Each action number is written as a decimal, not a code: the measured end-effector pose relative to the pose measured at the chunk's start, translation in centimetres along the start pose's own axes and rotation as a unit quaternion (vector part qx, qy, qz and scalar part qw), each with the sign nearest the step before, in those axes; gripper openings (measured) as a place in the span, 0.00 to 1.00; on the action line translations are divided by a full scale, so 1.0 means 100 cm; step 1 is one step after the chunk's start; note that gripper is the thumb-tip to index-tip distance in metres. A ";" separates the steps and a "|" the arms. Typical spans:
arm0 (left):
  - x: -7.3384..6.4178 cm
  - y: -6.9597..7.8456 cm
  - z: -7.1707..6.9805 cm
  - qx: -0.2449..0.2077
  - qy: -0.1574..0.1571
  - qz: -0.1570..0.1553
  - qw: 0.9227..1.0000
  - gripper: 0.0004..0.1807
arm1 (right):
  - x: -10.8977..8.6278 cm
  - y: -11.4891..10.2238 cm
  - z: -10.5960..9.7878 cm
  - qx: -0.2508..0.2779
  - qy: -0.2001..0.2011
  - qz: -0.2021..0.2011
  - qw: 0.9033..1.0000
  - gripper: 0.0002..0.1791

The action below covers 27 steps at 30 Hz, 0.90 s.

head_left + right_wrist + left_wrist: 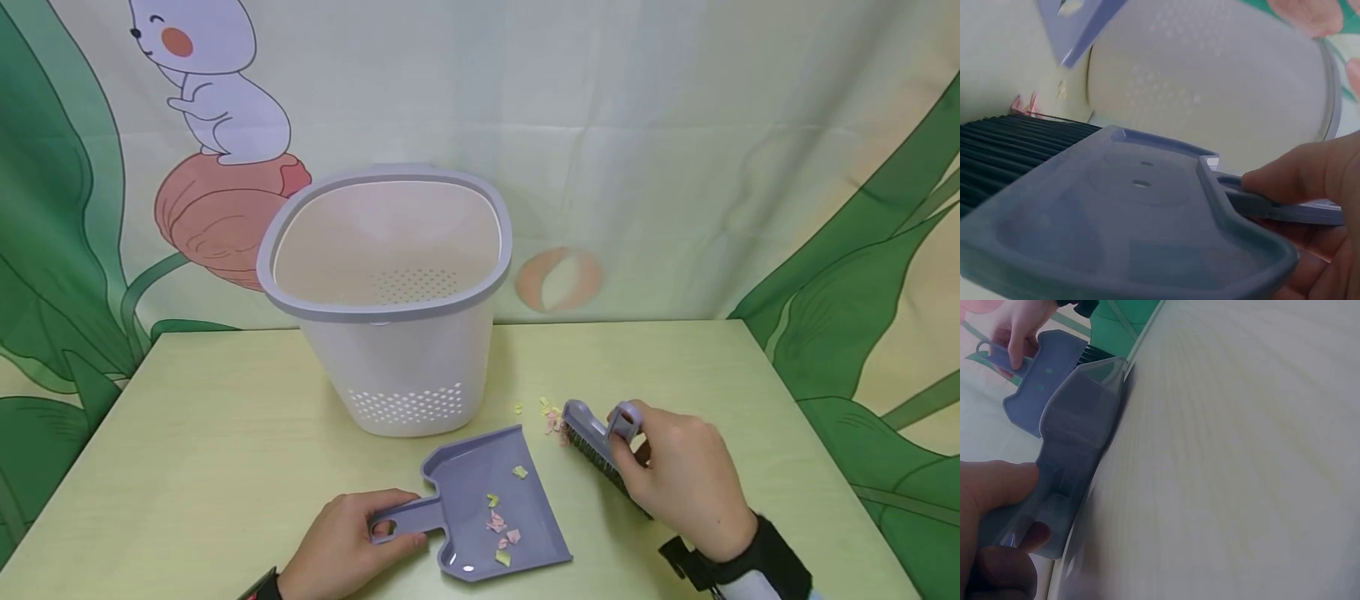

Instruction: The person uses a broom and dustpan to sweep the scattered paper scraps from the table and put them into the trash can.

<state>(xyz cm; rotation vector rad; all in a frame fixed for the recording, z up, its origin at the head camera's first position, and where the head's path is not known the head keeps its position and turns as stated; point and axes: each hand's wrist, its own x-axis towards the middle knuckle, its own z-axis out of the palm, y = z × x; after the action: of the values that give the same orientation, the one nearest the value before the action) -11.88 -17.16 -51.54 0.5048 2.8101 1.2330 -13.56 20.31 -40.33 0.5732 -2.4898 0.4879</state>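
My left hand (pixel 341 542) grips the handle of a purple-grey dustpan (pixel 468 467), which lies on the table with its wide edge toward the right. A few yellow-green and pink paper scraps (pixel 497 522) lie in the pan. In my right hand (pixel 686 475) is a matching small hand brush (pixel 588 429), held by its looped handle with the dark bristles down. More pink and yellow scraps (pixel 553 419) sit on the table against the brush's far left end. The right wrist view shows the brush's dark bristles (pixel 1010 156) beside pink scraps.
A tall white basket (pixel 397 358) with a purple-grey rim and small holes stands behind the dustpan. The pale yellow table (pixel 225 433) has its back edge along a printed curtain (pixel 660 167).
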 end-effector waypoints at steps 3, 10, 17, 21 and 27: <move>0.000 0.000 0.000 0.000 0.000 0.000 1.000 0.18 | -0.003 -0.012 0.000 0.013 -0.010 -0.012 1.000 0.10; -0.001 0.000 0.000 0.000 0.003 0.006 1.000 0.19 | -0.013 -0.038 -0.003 0.080 -0.014 -0.058 0.995 0.11; 0.000 0.001 -0.001 0.005 0.002 0.007 1.000 0.18 | -0.019 -0.057 -0.009 0.141 -0.026 -0.080 0.986 0.13; 0.000 0.001 -0.001 0.003 -0.004 -0.001 1.000 0.19 | -0.018 -0.054 -0.011 0.151 -0.012 -0.085 0.985 0.13; 0.000 0.002 -0.001 -0.002 -0.009 -0.005 1.000 0.19 | -0.010 -0.034 -0.005 0.122 0.026 -0.068 0.990 0.13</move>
<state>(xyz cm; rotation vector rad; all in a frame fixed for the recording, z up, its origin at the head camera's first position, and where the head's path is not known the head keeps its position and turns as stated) -11.85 -17.13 -51.33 0.4980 2.7911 1.2270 -10.87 17.97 -39.75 0.8092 -2.3379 0.7482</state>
